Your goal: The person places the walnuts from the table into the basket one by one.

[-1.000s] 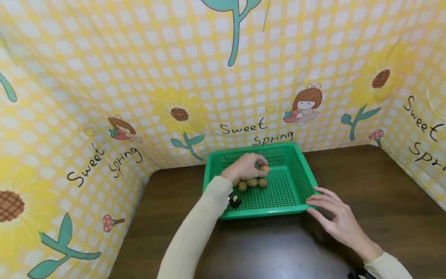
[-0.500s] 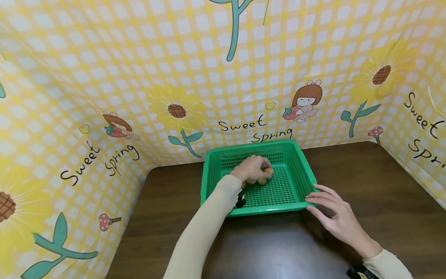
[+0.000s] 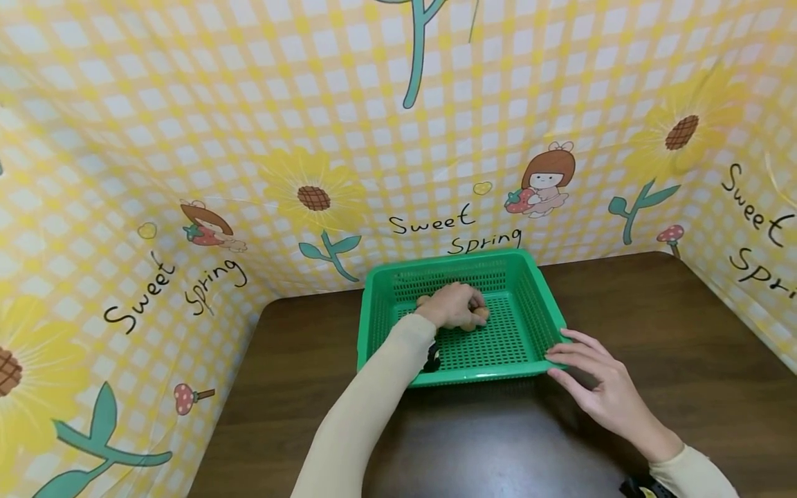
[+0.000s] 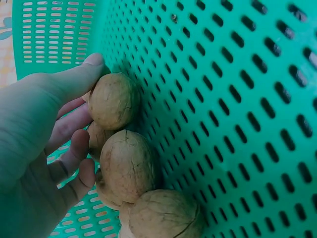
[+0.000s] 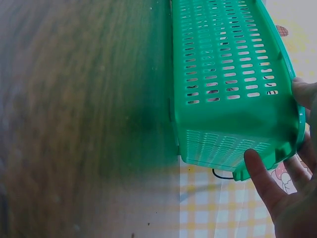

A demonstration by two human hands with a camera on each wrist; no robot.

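Inside a green plastic basket [image 3: 492, 375] my left hand [image 3: 453, 304] reaches down among several walnuts [image 4: 129, 166]. In the left wrist view, thumb and fingers are curled round one walnut [image 4: 115, 101], which sits close by the perforated basket wall. Other walnuts lie in a cluster beside and under the curled fingers; from the head view my hand hides most of them. At the basket's near right corner my right hand [image 3: 600, 387] rests on the rim with fingers spread and fairly straight, one finger [image 5: 262, 178] lying along the outer wall in the right wrist view.
The basket stands on a dark brown wooden table [image 3: 299, 366], near its back edge. Behind and at both sides hangs a yellow checked cloth [image 3: 373, 138] printed with sunflowers and lettering. The left forearm crosses the basket's near left rim.
My left hand has shifted right with a walnut, then slightly lower toward the basket floor, covering more of the cluster. My right hand stays at the corner.
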